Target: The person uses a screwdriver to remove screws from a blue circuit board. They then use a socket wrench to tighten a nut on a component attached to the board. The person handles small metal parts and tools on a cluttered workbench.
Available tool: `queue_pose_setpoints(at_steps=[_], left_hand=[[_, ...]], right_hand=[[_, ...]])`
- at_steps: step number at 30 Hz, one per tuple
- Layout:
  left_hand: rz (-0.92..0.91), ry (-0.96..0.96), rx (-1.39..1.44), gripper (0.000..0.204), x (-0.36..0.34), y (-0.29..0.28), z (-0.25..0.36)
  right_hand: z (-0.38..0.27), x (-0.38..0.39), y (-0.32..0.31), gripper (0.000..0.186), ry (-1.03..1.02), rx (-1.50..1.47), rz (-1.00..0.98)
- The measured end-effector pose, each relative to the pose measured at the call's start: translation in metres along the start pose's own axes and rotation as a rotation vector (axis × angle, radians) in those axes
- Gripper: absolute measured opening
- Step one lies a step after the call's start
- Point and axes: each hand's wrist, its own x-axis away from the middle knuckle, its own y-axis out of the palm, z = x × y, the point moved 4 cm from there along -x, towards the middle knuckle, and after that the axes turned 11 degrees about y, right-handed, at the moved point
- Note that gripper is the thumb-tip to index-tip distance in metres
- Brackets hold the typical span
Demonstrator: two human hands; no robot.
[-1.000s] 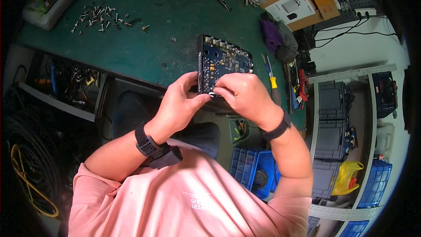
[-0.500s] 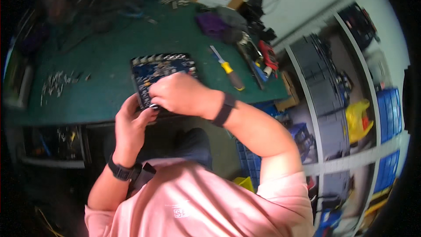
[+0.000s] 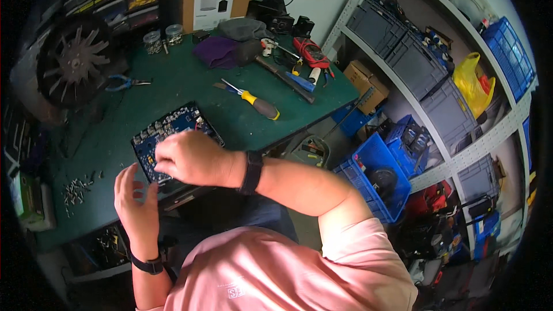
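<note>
A blue circuit board [image 3: 181, 119] in a dark frame lies near the front edge of the green workbench. Over its lower part is my right hand [image 3: 196, 158], fingers curled and pinched together; whatever lies between the fingertips is hidden. My left hand [image 3: 137, 204] is beside the board's near left corner, its fingers curved and apart, with nothing seen in it. Loose screws [image 3: 78, 189] lie scattered on the bench to the left. Beyond the board is a screwdriver [image 3: 257, 104] with a yellow and grey handle.
Blue-handled pliers [image 3: 124, 83], a round finned part [image 3: 78, 63] and screw jars [image 3: 152, 42] are farther back. A hammer [image 3: 285, 80], a red meter [image 3: 311, 52] and a purple cloth [image 3: 216, 52] occupy the right side. Shelves with grey bins [image 3: 415, 60] and a blue crate [image 3: 374, 178] stand rightward.
The view has turned, so bench and board sit lower and farther left. My left hand has come away from the board's corner; my right hand remains over the board.
</note>
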Motion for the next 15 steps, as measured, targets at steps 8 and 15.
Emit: queue_pose_setpoints(at_steps=[8,15], left_hand=[[0.001,0.244,-0.028,0.015,-0.009,0.015,0.02],[0.008,-0.282,0.882,0.009,-0.015,0.035,-0.003]], right_hand=[[0.003,0.006,-0.004,0.019,-0.009,-0.159,-0.005],[0.043,0.015,-0.089,0.017,0.124,0.163,0.209]])
